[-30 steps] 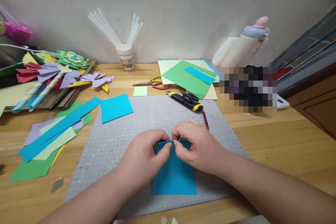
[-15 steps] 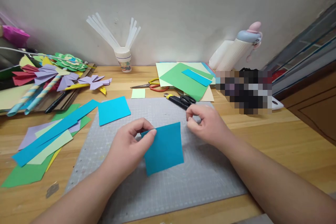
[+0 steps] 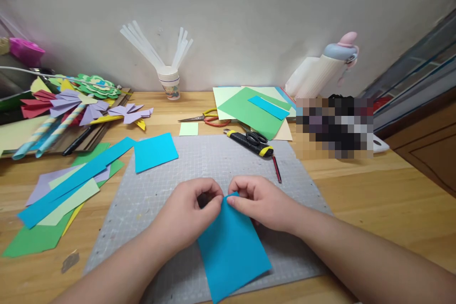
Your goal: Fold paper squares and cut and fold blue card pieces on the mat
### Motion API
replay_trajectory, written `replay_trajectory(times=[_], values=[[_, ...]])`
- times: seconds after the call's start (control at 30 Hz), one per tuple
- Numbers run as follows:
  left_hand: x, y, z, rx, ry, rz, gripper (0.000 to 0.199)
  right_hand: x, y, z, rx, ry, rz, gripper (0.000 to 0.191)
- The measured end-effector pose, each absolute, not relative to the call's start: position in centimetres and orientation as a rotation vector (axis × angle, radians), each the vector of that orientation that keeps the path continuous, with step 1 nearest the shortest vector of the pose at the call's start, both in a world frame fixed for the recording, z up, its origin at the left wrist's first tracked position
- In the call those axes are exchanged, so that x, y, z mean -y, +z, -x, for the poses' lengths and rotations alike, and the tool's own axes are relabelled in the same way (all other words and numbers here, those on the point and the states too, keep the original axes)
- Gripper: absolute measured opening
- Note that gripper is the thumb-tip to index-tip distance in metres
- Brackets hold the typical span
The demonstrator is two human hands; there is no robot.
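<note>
A blue sheet of paper (image 3: 233, 249) hangs tilted over the grey cutting mat (image 3: 153, 232), its top edge pinched by both hands. My left hand (image 3: 197, 202) grips the upper left corner between thumb and fingers. Close beside it, my right hand (image 3: 258, 202) pinches the same edge at the upper right. Another blue paper piece (image 3: 156, 152) lies flat on the mat's far left corner. Beyond my right hand are a black and yellow utility knife (image 3: 247, 143) and a thin red and black pen-like stick (image 3: 277, 169).
Coloured paper scraps (image 3: 67, 194) lie at left, below paper flowers (image 3: 67, 104). Scissors (image 3: 199, 118) and stacked paper sheets (image 3: 249, 109) are at the back. A paper cup (image 3: 169, 84) holds white strips. At right, a bottle (image 3: 322, 69) leans near the wall.
My right hand has come left and taken hold of the blue paper's top edge beside my left hand. The paper has turned and moved nearer. The red and black stick now shows.
</note>
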State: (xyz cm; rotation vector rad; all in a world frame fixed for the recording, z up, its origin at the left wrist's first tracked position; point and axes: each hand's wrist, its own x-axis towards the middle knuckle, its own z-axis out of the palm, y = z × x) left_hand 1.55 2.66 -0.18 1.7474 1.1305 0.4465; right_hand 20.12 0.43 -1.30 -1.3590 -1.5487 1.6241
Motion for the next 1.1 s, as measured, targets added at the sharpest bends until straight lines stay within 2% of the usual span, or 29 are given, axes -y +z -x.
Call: replay_trajectory(times=[0.2, 0.77, 0.83, 0.97, 1.1], values=[[-2.3, -0.6, -1.9, -1.161, 0.464, -1.822, 0.01, 0.0, -1.8, -19.6, 1.71, 1.423, 1.301, 0.006], [-4.2, -0.1, -0.4, -1.33, 0.519, -1.815, 0.011, -2.6, 0.1, -23.7, 1.504, 1.274, 1.388, 0.02], [-4.5, -0.3, -0.4, -1.335, 0.548, -1.766, 0.014, -2.9, -0.2, -23.9, 1.429, 1.283, 1.343, 0.02], [-4.5, -0.3, -0.6, -1.232, 0.607, -1.643, 0.036, -2.9, -0.7, -23.6, 1.33, 1.433, 1.256, 0.023], [-4.1, -0.6, -0.7, -1.063, 0.501, -1.439, 0.033, -2.5, -0.9, -22.8, 1.247, 1.534, 1.256, 0.027]])
